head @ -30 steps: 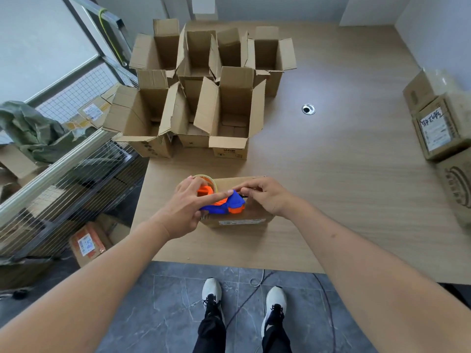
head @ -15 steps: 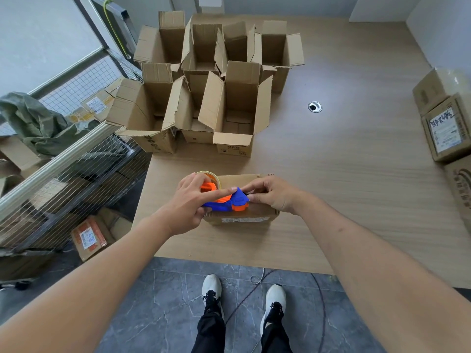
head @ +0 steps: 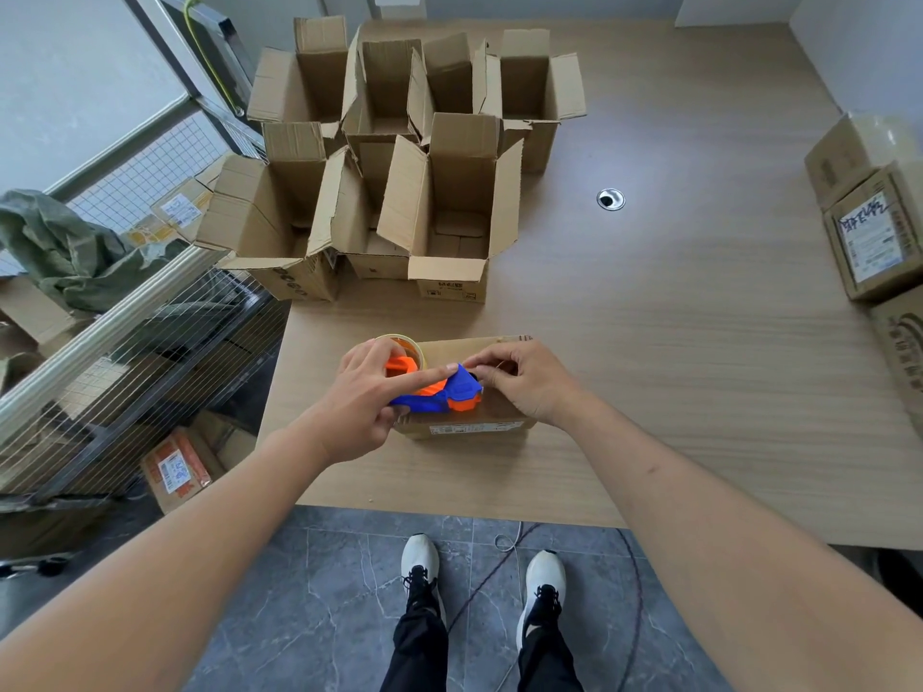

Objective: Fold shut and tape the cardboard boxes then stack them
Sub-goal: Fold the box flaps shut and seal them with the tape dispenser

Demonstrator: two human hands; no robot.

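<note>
A small closed cardboard box (head: 469, 429) lies near the table's front edge. On its top sits a blue and orange tape dispenser (head: 439, 392) with a clear tape roll. My left hand (head: 364, 402) grips the dispenser, index finger stretched along its top. My right hand (head: 519, 379) rests on the box just right of the dispenser, thumb and forefinger pinching at the tape end by the dispenser's nose. Several open boxes (head: 449, 212) with raised flaps stand grouped at the back left of the table.
The wooden table (head: 674, 342) has a round cable hole (head: 610, 199) at mid right. Sealed labelled boxes (head: 874, 237) are piled at the right edge. A wire-mesh cage (head: 125, 352) with parcels stands left of the table. My feet stand on grey tiles below.
My left index finger has stretched further along the dispenser's top. My right fingers have shifted to pinch at the dispenser's nose. The box stays in place.
</note>
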